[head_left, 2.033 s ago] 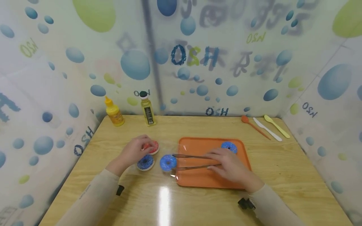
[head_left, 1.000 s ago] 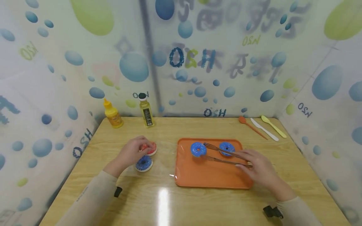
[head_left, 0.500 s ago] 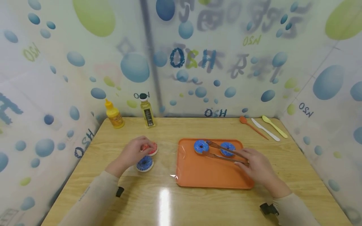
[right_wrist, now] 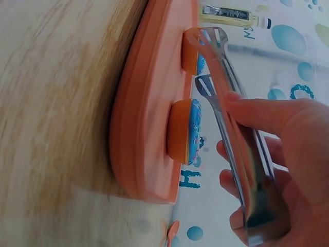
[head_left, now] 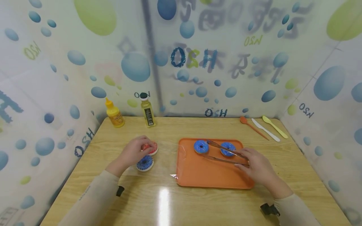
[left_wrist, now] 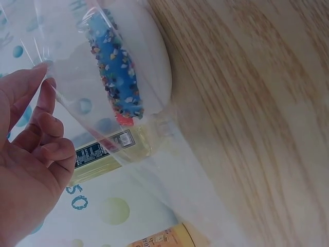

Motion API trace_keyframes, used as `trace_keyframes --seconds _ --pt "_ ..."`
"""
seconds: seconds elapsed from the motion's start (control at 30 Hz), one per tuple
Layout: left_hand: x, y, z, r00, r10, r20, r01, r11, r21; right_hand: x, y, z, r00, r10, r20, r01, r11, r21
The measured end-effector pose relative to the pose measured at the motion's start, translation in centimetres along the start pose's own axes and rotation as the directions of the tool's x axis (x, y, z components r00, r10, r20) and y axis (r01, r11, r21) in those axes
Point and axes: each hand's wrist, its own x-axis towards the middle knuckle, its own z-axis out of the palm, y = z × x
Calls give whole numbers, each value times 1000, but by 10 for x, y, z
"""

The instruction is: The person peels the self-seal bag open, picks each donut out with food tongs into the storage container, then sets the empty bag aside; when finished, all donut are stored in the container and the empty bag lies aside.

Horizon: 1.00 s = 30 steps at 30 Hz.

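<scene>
My left hand (head_left: 135, 153) pinches the edge of a clear plastic bag (left_wrist: 177, 167) between thumb and forefinger. Inside the bag, a dark blue sprinkled donut (head_left: 142, 166) and a red donut (head_left: 154, 150), both with white bases, sit beneath that hand. My right hand (head_left: 258, 168) grips metal tongs (right_wrist: 231, 113), whose arms are spread apart. Their tips reach the right side of a bright blue donut (head_left: 198, 150) on the orange tray (head_left: 209, 174). A second bright blue donut (head_left: 228, 144) lies to its right, partly covered by the upper tong arm.
At the back left stand a yellow squeeze bottle (head_left: 114, 116) and a bottle of yellowish liquid (head_left: 149, 116). A red spoon (head_left: 251, 126), a white knife (head_left: 266, 129) and a yellow spoon (head_left: 275, 126) lie at the back right. Walls border the wooden table (head_left: 198, 207).
The tongs have carried one bright blue donut from left of the tray rightward onto it, beside the other, and then spread from it. The left hand has stayed put.
</scene>
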Motion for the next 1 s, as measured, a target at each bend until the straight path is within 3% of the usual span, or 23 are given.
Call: trace_keyframes --seconds 0.27,0.53,0.67,0.87,1.0 --pt "0 0 0 1000 10 -3 -10 1000 8 -2 -6 -2 999 -13 -42 14 999 38" --pt "1 0 0 1000 14 -4 -14 1000 25 0 -30 1 978 -153 -140 166 982 85" --pt "1 1 -2 1000 7 -4 -6 1000 14 3 -43 7 970 -207 -124 219 971 96" --pt "1 4 -4 1000 -20 8 19 1000 10 9 -59 16 971 -235 -55 239 965 104" --pt "0 4 -4 1000 -23 15 22 1000 12 12 -67 26 960 -269 -78 275 958 81"
